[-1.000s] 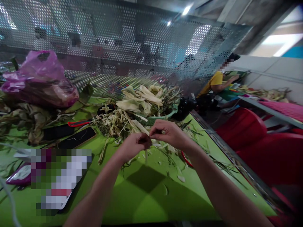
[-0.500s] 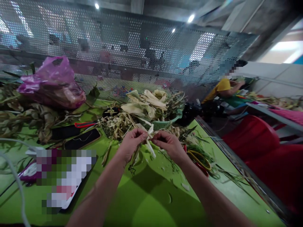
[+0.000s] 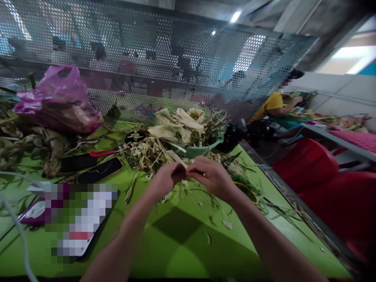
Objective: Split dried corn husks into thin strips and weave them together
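My left hand (image 3: 167, 179) and my right hand (image 3: 209, 176) meet over the green table (image 3: 182, 243), fingers pinched together on a thin pale strip of leaf (image 3: 181, 188) that hangs down between them. Just beyond my hands lies a heap of pale husks and cut leaf strips (image 3: 152, 150). A green basin (image 3: 202, 149) behind it is piled with more husks.
A pink plastic bag (image 3: 58, 102) and dried leaves (image 3: 35, 147) lie at the left. A dark phone (image 3: 100, 170) and red-handled scissors (image 3: 101, 152) rest near the heap. A perforated metal screen (image 3: 147, 62) backs the table. A person in yellow (image 3: 272, 103) sits at the right, near red chairs (image 3: 317, 172).
My hands have lowered slightly and drawn closer together. The wide pale leaf piece that stuck out between them is gone from view; only a thin strip hangs there now.
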### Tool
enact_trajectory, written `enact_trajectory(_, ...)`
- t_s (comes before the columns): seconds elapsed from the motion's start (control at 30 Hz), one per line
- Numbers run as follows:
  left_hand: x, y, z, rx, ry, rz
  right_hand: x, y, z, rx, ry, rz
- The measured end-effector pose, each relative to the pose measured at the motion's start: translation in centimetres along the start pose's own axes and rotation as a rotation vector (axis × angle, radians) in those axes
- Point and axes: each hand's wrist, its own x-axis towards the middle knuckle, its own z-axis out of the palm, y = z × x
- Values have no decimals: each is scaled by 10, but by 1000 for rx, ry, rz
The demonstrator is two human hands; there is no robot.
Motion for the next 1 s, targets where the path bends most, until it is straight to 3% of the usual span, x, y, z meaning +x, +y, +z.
enact_trajectory(0.17,-1,11,-3,-278,-132,-82,6,17,-4,311,113,248)
enact_trajectory(0.33,-6,15,-6,-545,-99,-196,4,26,12,649,145,425)
enact_trajectory(0.53,-5,9,-6,-704,-19,-232,-3,27,31,772,172,476)
enact_trajectory(0.63,-1,5,-6,-625,58,-202,-7,23,37,634,213,422)
enact_trajectory(0.73,3,2,-5,-442,163,-155,-11,14,36,335,253,294)
enact_trajectory(0.87,5,0,-4,-185,238,-78,-16,0,28,-24,174,101)
enact_trajectory(1.0,2,0,-1,77,210,46,-14,-10,21,-232,91,-11)
